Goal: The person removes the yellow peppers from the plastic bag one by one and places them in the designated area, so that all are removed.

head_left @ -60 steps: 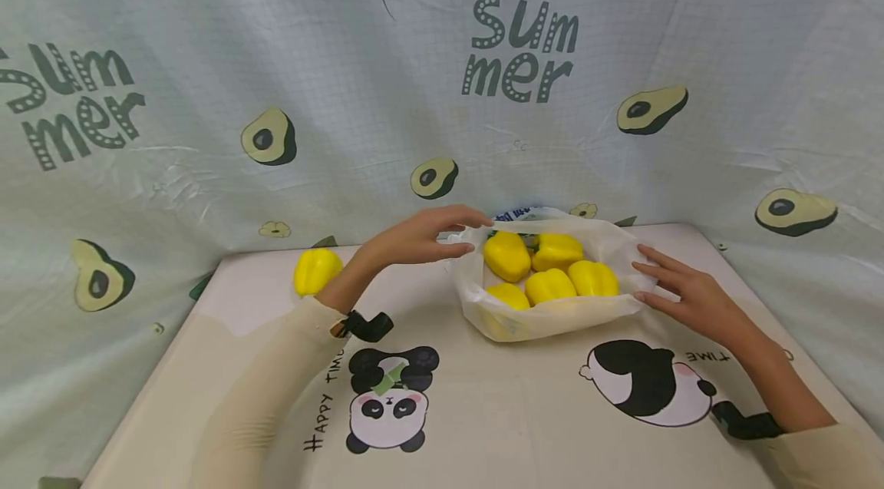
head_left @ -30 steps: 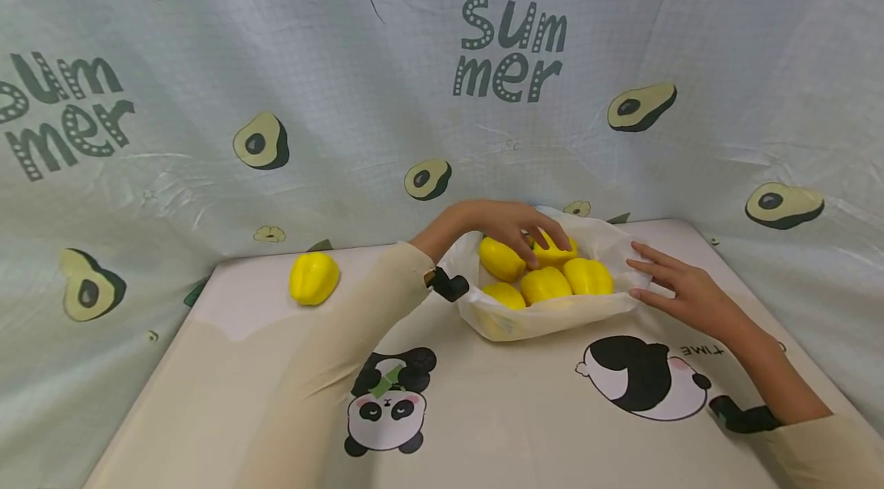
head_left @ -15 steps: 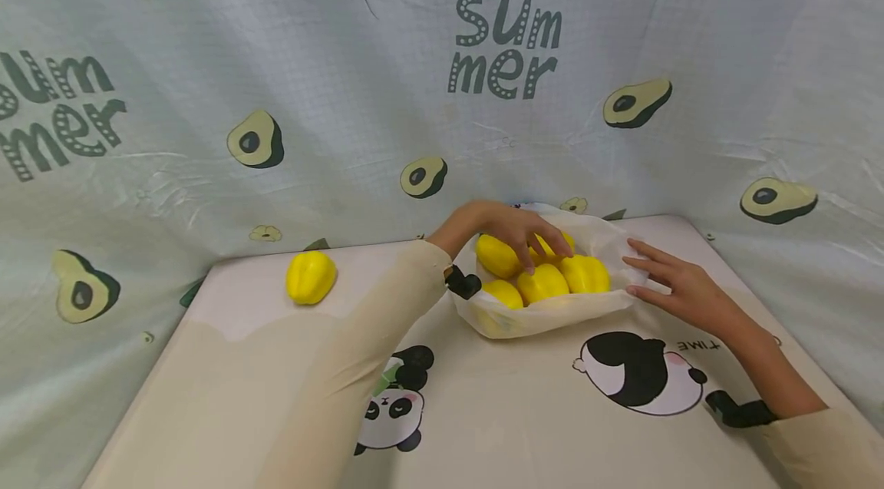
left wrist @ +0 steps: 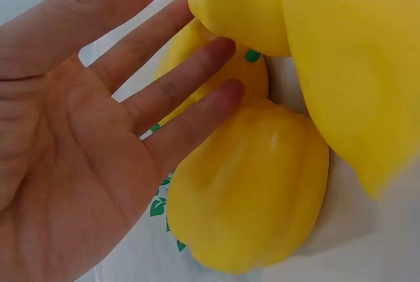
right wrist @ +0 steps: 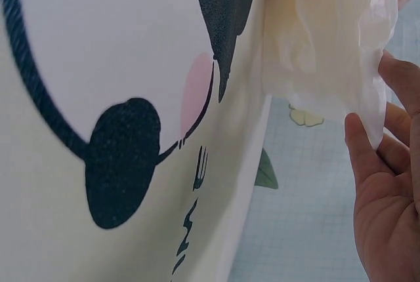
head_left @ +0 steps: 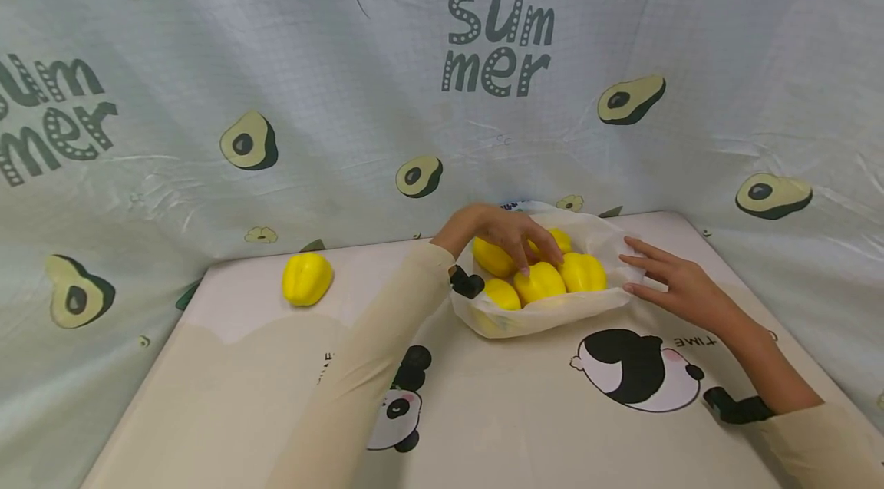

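Five yellow bell peppers [head_left: 540, 285] are sitting in the plastic bag [head_left: 573, 315] near the bench's [head_left: 511, 404] far edge; a sixth pepper [head_left: 307, 279]'s lying by the far-left corner, probably all that's left. Left grip [head_left: 511, 234]'s hanging loosely spread over the bagged ones, right grip [head_left: 684, 289]'s pinching the rim.

Yellow peppers [head_left: 583, 272] crowd the bag [head_left: 532, 322], whose mouth the left hand [head_left: 514, 234] blocks at left and the right hand [head_left: 680, 289] flanks at right. Free tabletop [head_left: 366, 274] runs between the lone pepper [head_left: 307, 279] and left sleeve [head_left: 373, 351].
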Motion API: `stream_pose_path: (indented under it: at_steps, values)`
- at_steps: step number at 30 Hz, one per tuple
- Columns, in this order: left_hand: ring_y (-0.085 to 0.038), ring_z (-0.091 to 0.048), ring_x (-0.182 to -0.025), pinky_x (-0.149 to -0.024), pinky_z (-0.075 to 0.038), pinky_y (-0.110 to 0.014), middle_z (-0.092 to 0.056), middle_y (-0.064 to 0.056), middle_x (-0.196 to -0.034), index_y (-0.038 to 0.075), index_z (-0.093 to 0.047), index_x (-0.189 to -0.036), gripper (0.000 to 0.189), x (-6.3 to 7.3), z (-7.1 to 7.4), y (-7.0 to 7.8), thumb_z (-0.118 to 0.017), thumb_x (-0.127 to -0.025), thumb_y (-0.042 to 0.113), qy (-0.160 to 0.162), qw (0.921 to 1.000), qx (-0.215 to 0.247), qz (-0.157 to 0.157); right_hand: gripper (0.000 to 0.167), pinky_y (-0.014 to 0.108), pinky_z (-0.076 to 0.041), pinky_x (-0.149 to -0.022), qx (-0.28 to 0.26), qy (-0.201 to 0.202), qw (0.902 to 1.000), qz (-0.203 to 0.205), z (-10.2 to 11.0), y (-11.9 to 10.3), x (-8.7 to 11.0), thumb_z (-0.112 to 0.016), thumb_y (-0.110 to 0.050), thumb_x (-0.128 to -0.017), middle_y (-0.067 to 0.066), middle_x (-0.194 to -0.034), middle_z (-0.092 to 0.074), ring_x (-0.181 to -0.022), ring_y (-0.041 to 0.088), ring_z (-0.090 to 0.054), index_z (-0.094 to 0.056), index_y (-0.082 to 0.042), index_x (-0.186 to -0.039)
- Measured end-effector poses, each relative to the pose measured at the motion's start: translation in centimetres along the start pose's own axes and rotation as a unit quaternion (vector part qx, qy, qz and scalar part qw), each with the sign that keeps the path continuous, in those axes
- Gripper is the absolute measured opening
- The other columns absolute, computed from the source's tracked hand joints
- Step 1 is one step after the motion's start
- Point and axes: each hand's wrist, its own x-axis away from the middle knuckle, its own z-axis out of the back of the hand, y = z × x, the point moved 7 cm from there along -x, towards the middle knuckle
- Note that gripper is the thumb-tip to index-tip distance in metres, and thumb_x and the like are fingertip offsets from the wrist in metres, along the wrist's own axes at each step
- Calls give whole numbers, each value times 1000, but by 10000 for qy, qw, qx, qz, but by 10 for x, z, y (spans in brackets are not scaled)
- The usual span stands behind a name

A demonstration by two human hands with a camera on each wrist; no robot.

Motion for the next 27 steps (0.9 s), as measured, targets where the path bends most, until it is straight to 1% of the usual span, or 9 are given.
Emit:
stream_pose_path:
  at_steps: [3,5,11,14,17,20,24,27]
  values:
    - [-21,-51,-134,-109,-47,-30,-54,-3,-146,7,-58,-143,57,-2,0,-3,-74,-89,-2,48,9999,27,91,58,59,-56,-86,3,10,10000,28,1,-1,0,-81,-23,-87,24,-152,-46,-124,50,-54,-62,0,-136]
    - [-22,-52,-132,-107,-48,-29,-54,-1,-145,9,-59,-142,57,-4,0,-5,-75,-88,-1,97,9997,38,206,57,59,-56,-86,7,23,10000,55,1,-2,1,-81,-23,-87,24,-152,-46,-124,50,-55,-62,0,-136]
    - [-20,-53,-127,-104,-49,-25,-55,3,-140,13,-66,-134,54,-6,0,-11,-79,-84,-2,335,9966,241,707,57,58,-57,-86,12,56,9999,97,2,-2,1,-81,-23,-87,24,-151,-47,-124,49,-55,-62,1,-136]
    - [-19,-52,-126,-105,-48,-23,-54,2,-139,13,-67,-132,54,-7,-1,-12,-80,-82,-2,332,9955,269,842,57,58,-56,-87,1,45,10000,72,2,-2,2,-81,-23,-87,23,-152,-46,-125,49,-54,-62,0,-136]
    - [-19,-52,-125,-104,-48,-22,-54,1,-139,13,-66,-131,54,-7,-3,-13,-81,-81,-2,270,9959,171,843,58,58,-56,-87,-11,28,10000,46,2,-1,1,-81,-24,-87,23,-152,-46,-126,49,-54,-62,0,-136]
    - [-21,-52,-124,-103,-49,-23,-55,-2,-138,12,-63,-132,55,-9,-4,-13,-81,-81,-1,206,9970,44,751,58,59,-56,-87,-28,33,10000,43,2,-1,1,-81,-24,-87,23,-152,-46,-126,49,-54,-62,0,-136]
    - [-21,-53,-123,-104,-48,-23,-57,-4,-139,11,-62,-137,59,-8,-3,-14,-82,-82,3,249,9972,-185,679,57,59,-56,-86,-47,50,10000,44,3,-1,0,-81,-23,-87,23,-152,-46,-123,49,-56,-62,0,-136]
    - [-18,-53,-122,-104,-47,-22,-59,-2,-138,13,-63,-139,61,-6,-2,-13,-84,-82,9,333,9964,-462,629,57,59,-56,-86,-55,44,10000,40,4,0,0,-80,-23,-87,24,-152,-46,-123,50,-56,-62,0,-136]
